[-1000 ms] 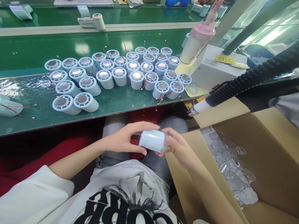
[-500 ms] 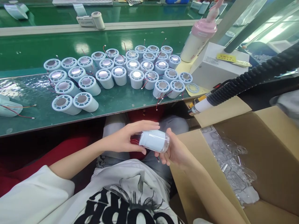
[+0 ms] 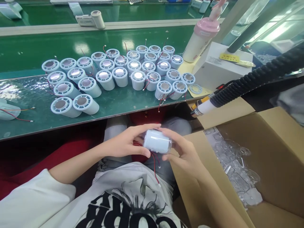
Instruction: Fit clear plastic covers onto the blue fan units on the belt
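Observation:
A pale blue cylinder [image 3: 157, 142] with a clear plastic cover around it lies on its side between my hands, above my lap. My left hand [image 3: 133, 141] grips its left end, thumb below and fingers above. On the right end, the fingers and thumb of my right hand [image 3: 184, 150] close round the clear cover. Thin red wires [image 3: 155, 167] with small white plugs hang below the cylinder. Several similar blue cylinders [image 3: 104, 79] stand in a cluster on the green workbench [image 3: 114, 106], their round metal centres facing up.
To the right is an open cardboard box [image 3: 273, 158] holding clear plastic covers [image 3: 239, 171]. A black ribbed hose [image 3: 256, 74] slants above it. A pink-lidded bottle [image 3: 201, 38] stands by a white machine [image 3: 213, 68]. A tape dispenser [image 3: 91, 20] sits at the back.
My right hand has shifted from under the cylinder's right end to a grip over and below it. The cylinder is turned slightly, and more of its red wires now hang down.

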A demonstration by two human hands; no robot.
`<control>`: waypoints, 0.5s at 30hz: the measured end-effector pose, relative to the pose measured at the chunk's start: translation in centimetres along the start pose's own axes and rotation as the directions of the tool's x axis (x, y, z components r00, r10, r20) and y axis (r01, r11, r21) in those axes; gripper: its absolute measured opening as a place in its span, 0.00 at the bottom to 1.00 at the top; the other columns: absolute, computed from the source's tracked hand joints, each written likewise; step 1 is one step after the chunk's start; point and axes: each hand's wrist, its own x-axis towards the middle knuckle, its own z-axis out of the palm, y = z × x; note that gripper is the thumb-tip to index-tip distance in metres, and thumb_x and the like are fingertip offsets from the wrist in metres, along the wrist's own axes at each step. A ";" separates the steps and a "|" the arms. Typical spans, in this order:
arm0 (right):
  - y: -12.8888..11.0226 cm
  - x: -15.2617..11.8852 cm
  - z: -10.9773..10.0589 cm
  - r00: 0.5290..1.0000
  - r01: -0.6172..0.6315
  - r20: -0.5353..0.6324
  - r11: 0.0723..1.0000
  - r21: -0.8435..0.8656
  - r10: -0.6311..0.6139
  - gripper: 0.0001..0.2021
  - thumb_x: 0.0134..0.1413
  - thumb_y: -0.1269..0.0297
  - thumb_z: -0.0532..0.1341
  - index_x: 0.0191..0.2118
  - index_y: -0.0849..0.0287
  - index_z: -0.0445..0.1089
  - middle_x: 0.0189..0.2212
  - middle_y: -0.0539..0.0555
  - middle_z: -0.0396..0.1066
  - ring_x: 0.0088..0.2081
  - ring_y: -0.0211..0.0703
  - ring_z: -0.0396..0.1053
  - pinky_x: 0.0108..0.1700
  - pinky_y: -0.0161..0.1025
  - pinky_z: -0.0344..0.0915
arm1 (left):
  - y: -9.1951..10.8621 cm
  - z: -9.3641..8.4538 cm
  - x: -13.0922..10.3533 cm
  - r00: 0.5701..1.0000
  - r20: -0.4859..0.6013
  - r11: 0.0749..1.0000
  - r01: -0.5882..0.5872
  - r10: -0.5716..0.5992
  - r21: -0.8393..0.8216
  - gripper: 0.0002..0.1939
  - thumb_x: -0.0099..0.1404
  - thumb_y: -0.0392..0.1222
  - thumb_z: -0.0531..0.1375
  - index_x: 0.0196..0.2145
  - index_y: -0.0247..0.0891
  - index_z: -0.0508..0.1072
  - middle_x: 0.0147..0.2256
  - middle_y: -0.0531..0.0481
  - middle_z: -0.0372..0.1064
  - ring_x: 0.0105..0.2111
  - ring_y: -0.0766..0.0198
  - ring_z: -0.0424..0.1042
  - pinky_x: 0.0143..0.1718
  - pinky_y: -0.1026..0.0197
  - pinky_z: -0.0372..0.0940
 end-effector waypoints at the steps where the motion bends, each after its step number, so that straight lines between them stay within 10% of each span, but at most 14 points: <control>1: 0.0 0.0 0.1 0.997 -0.078 0.001 0.989 0.124 0.078 0.24 0.54 0.59 0.64 0.57 0.46 0.62 0.55 0.55 0.67 0.54 0.47 0.67 0.51 0.44 0.69 | 0.0 -0.1 0.0 1.000 0.015 1.000 -0.026 0.026 0.015 0.38 0.56 0.39 0.66 0.61 0.50 0.58 0.59 0.44 0.58 0.53 0.54 0.67 0.51 0.56 0.66; 11: 0.2 -0.3 1.0 0.909 -0.396 0.045 0.825 0.403 0.415 0.26 0.45 0.57 0.69 0.53 0.47 0.69 0.40 0.50 0.76 0.37 0.41 0.74 0.40 0.36 0.71 | -1.8 0.9 0.3 0.987 0.107 0.950 0.146 -0.120 -0.277 0.39 0.57 0.36 0.65 0.63 0.50 0.54 0.58 0.46 0.60 0.51 0.58 0.68 0.50 0.56 0.66; 15: 0.9 -0.7 -0.4 0.903 -0.428 0.053 0.880 0.203 0.427 0.23 0.55 0.49 0.59 0.55 0.50 0.67 0.48 0.52 0.73 0.40 0.43 0.74 0.41 0.38 0.71 | -1.6 -0.3 1.0 0.953 0.048 0.921 0.300 -0.298 -0.246 0.30 0.61 0.48 0.61 0.59 0.47 0.59 0.39 0.50 0.72 0.28 0.67 0.69 0.25 0.68 0.66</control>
